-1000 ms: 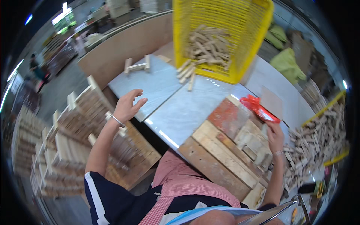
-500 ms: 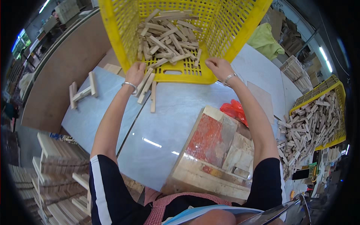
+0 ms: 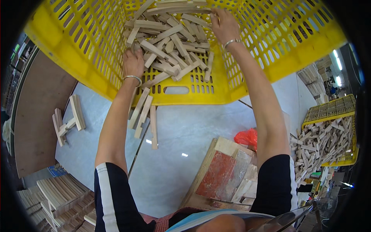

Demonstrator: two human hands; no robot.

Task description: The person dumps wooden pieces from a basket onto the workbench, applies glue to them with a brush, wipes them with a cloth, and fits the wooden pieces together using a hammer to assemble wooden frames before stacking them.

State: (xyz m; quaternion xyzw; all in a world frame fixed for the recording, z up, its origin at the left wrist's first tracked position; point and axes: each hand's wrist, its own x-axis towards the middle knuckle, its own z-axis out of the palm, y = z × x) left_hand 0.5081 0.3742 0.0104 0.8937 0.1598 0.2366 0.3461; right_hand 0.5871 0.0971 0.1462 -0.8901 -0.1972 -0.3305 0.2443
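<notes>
A yellow plastic crate [image 3: 201, 98] lies tipped on its side with its mouth toward me. A pile of short wooden sticks [image 3: 170, 48] rests inside it. My left hand [image 3: 133, 63] reaches in at the pile's left edge, fingers parted against the sticks; their tips are partly hidden. At the pile's far right is my right hand [image 3: 226, 27], fingers spread, by the end of a long stick [image 3: 181, 9]. Several loose sticks [image 3: 143, 116] lie at the crate's front edge, partly on the table [image 3: 174, 154].
An H-shaped wooden frame [image 3: 69, 123] lies on the table at left. Near me sits a worn wooden board block [image 3: 216, 174], with a red plastic bag [image 3: 246, 137] beside it. Another yellow crate [image 3: 328, 104] spills sticks at right. Wood stacks [image 3: 63, 193] stand lower left.
Both hands have moved from the crate's front edge into it, to either side of the pile. The crate appears nearer and larger, and the view has shifted forward.
</notes>
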